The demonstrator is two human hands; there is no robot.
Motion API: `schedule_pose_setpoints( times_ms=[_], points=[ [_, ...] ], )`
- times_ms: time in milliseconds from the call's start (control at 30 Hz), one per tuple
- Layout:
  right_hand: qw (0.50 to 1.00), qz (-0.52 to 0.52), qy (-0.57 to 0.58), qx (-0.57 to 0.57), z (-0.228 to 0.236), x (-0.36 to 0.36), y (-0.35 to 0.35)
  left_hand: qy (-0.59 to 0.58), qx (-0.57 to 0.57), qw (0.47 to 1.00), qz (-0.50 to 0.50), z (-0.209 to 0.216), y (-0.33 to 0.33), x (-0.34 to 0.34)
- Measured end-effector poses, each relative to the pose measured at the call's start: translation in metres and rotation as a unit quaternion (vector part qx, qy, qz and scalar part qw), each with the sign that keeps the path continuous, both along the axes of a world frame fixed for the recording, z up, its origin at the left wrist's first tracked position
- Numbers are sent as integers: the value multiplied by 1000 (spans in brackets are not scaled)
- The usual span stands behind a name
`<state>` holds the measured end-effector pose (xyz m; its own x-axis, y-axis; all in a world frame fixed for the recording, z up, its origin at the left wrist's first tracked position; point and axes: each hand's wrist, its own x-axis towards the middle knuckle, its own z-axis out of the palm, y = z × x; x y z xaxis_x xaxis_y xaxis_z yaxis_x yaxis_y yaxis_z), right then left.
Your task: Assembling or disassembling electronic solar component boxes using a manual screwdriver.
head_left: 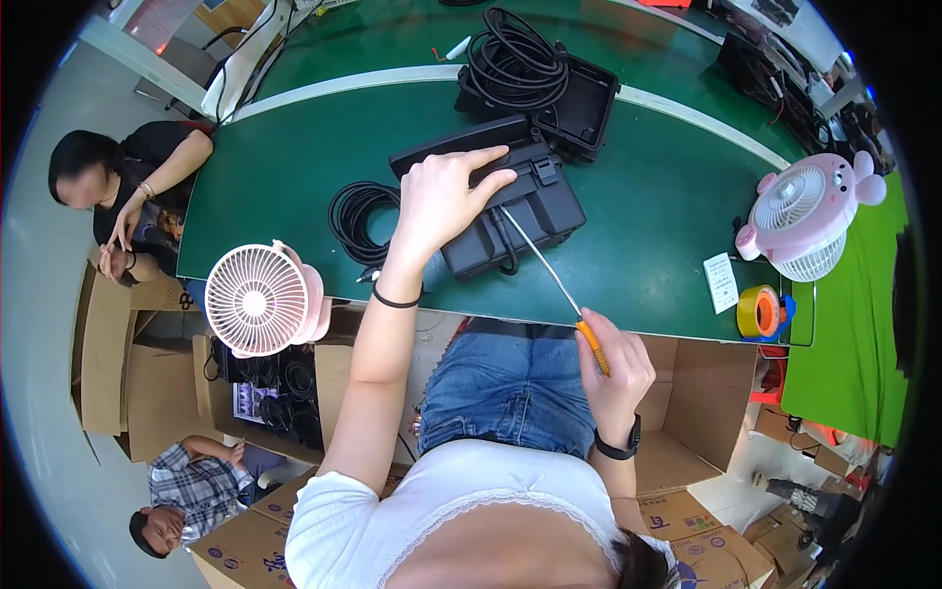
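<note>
A black plastic box [525, 221] lies at a slant near the table's front edge, a flap or lid on its far side. My left hand [444, 194] grips the box from above, with index finger and thumb stretched over it and the other fingers partly hidden. My right hand [616, 365] is closed round the orange handle of a screwdriver [542, 257]. Its long metal shaft slants up to the left, and the tip reaches the box beside a short black cable. Whether the tip sits in a screw is too small to tell. A coiled black cable [361, 224] lies left of the box.
Behind stands an open black box [581, 106] with coiled cable [515, 61] on it. Pink fans stand left [257, 299] and right [797, 201]. A paper slip [720, 283] and tape rolls [758, 312] lie at right. Cardboard boxes [702, 402] surround me; two other people are at left.
</note>
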<state>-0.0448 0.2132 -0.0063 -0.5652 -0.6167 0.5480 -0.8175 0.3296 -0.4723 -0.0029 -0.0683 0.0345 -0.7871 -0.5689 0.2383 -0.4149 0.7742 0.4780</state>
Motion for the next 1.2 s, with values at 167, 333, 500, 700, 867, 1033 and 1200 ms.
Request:
schedule_pose_setpoints(
  times_ms=[167,333,500,700,867,1033,1200],
  points=[
    [1000,-6,19,3,-3,1,-1,25,-19,999,6,-2,2,-1],
    [1000,-3,-26,-4,-3,5,-1,40,-22,999,13,-5,4,-1],
    [997,3,-71,11,-1,10,2,31,-12,999,16,-4,6,1],
    [998,7,-58,8,-2,11,1,44,-18,999,16,-7,5,2],
    [998,3,-65,-4,-2,13,-1,44,-15,999,14,-6,5,1],
    [987,28,-155,-18,-2,13,1,71,-35,997,5,-9,7,4],
    [936,52,-348,20,-1,7,5,92,-42,994,29,-9,13,6]
  ],
)
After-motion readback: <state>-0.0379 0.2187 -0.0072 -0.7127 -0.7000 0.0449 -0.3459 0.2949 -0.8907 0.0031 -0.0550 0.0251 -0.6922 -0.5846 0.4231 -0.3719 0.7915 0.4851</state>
